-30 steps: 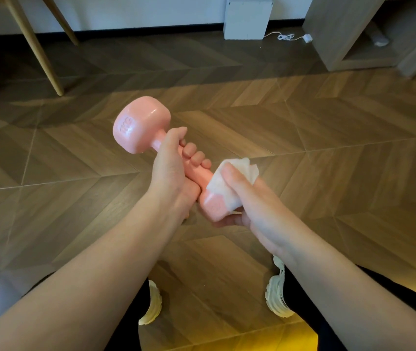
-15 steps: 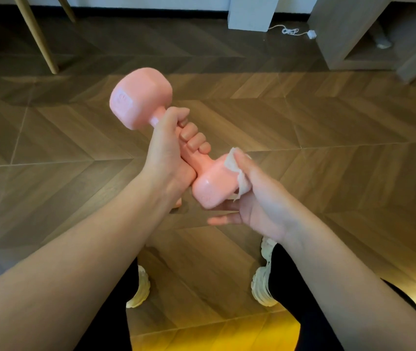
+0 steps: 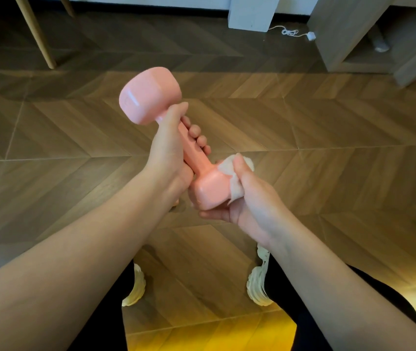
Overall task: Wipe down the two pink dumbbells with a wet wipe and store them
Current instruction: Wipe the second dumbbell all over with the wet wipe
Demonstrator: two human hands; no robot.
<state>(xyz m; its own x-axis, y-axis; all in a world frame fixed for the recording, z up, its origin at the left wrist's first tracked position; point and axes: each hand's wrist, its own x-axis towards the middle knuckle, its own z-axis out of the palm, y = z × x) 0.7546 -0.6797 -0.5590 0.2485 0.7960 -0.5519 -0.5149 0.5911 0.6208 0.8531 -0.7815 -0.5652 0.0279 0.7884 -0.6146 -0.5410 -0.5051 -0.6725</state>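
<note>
- A person holds one pink dumbbell [image 3: 196,163] in mid-air over the wood floor [image 3: 328,148], above their own shoes [image 3: 136,287].
- The left hand [image 3: 168,153] is wrapped round the handle, fingers curled over the bar and thumb pointing up toward the far head [image 3: 151,97].
- The right hand [image 3: 250,198] clamps a bunched wipe [image 3: 236,191] against the near head [image 3: 212,188]: the thumb presses the wipe on the head's right side and the fingers cup beneath it.
- The long axis runs on a slant, with the far head up, left and away from the person, and the near head low, right and close to the body.
- The near head sits just below and to the right of the left grip, touching the heel of that hand, so the wiping hand is already on it.
- The far head lies beyond the left grip, well apart from the wipe. Reaching it likely means turning the bar end for end or sliding the right hand past the left.
- No second dumbbell is in view. A shelf unit [image 3: 354,29] stands at top right, but whether it is the storage spot cannot be told.
</note>
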